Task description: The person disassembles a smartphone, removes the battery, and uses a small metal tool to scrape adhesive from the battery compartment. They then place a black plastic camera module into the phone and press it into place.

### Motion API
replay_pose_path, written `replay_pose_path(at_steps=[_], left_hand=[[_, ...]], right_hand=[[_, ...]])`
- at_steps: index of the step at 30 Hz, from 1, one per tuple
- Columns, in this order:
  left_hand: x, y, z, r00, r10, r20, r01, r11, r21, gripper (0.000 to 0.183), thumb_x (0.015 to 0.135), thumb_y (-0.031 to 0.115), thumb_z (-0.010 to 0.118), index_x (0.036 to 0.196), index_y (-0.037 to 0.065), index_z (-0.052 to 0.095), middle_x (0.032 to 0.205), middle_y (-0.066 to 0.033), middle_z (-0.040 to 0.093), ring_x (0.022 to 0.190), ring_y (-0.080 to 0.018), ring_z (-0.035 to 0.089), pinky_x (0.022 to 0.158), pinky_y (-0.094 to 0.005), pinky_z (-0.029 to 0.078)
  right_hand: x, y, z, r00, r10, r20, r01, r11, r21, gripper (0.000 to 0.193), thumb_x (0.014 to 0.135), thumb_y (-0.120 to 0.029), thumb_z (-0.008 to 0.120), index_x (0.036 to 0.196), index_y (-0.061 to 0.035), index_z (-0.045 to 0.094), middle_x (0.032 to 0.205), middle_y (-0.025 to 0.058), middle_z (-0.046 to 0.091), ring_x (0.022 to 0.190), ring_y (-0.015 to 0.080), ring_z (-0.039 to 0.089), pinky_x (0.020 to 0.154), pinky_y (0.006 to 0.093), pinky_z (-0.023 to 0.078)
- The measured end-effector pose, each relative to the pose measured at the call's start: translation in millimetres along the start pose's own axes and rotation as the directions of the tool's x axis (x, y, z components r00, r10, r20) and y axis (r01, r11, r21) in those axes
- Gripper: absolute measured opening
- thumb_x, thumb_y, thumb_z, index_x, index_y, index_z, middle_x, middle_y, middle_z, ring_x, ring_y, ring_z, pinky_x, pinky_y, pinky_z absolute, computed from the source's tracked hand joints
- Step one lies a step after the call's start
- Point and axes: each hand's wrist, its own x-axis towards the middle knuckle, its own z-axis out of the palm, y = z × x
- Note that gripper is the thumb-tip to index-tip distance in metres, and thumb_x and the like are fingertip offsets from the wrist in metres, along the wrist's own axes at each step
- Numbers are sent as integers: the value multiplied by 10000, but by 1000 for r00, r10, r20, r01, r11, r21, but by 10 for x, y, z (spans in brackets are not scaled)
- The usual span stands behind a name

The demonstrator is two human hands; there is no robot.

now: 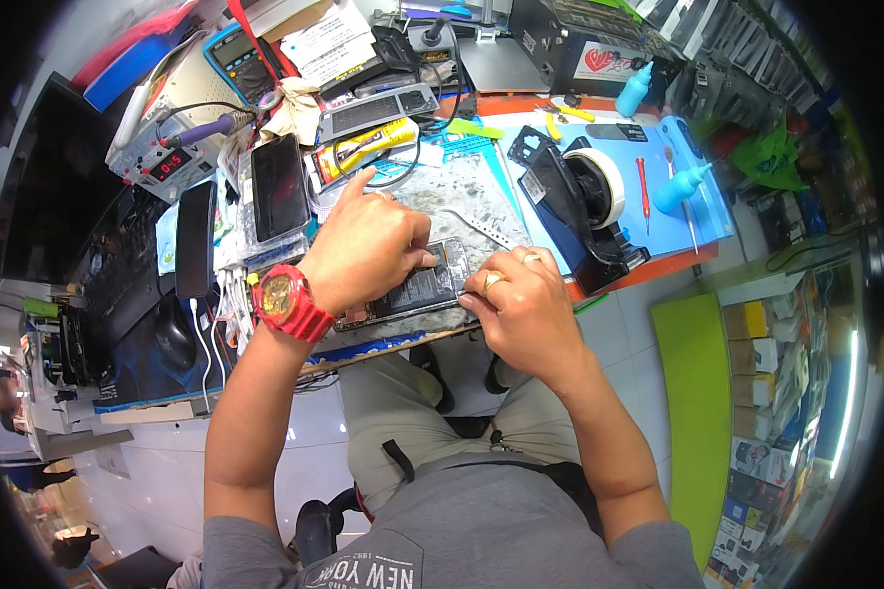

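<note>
An opened phone with bare inner parts lies on the grey stone-patterned work surface in front of me. My left hand, with a red watch at its wrist, hovers over the phone's far side. Its index finger points away while the other fingers curl in near the inner parts; anything between them is hidden. At the phone's right end, the fingertips of my right hand are pinched together against the frame's edge. A strip-like metal tool with holes and a curved tip rests just beyond my right hand.
A black tape dispenser stands right, near a red screwdriver and light-blue bottles. Phones, a yellow tube and a power supply crowd the left. The bench's front edge runs above my lap.
</note>
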Motion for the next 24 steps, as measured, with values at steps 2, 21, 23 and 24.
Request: replay_pose_path(at_steps=[2, 21, 23, 24], left_hand=[[51, -49, -31, 999, 39, 18, -40, 999, 17, 296, 922, 348, 866, 811, 101, 744, 783, -84, 758, 895, -336, 752, 1256, -626, 361], [329, -211, -117, 969, 219, 110, -232, 965, 122, 432, 846, 445, 900, 684, 122, 663, 706, -84, 692, 835, -344, 719, 1200, -547, 411], [349, -225, -108, 968, 225, 113, -239, 962, 130, 444, 832, 462, 905, 680, 122, 662, 703, -83, 690, 839, -348, 720, 1194, -551, 421], [360, -231, -107, 967, 228, 113, -242, 961, 135, 451, 826, 471, 907, 678, 123, 661, 701, -83, 689, 841, -349, 720, 1191, -553, 426]], right_hand=[[-10, 14, 5, 1000, 5, 3, -5, 1000, 7, 115, 867, -160, 859, 924, -73, 811, 926, 73, 695, 958, 301, 679, 967, 468, 470], [-26, 64, 33, 1000, 13, -8, -12, 999, 51, 103, 883, -153, 853, 910, -70, 798, 934, 78, 694, 953, 300, 668, 978, 470, 466], [-25, 65, 37, 1000, 13, -10, -12, 998, 55, 104, 881, -152, 854, 914, -70, 800, 935, 79, 693, 954, 300, 667, 979, 469, 464], [-24, 63, 39, 1000, 13, -12, -13, 999, 53, 103, 880, -152, 854, 914, -71, 801, 934, 79, 691, 954, 300, 667, 976, 469, 464]])
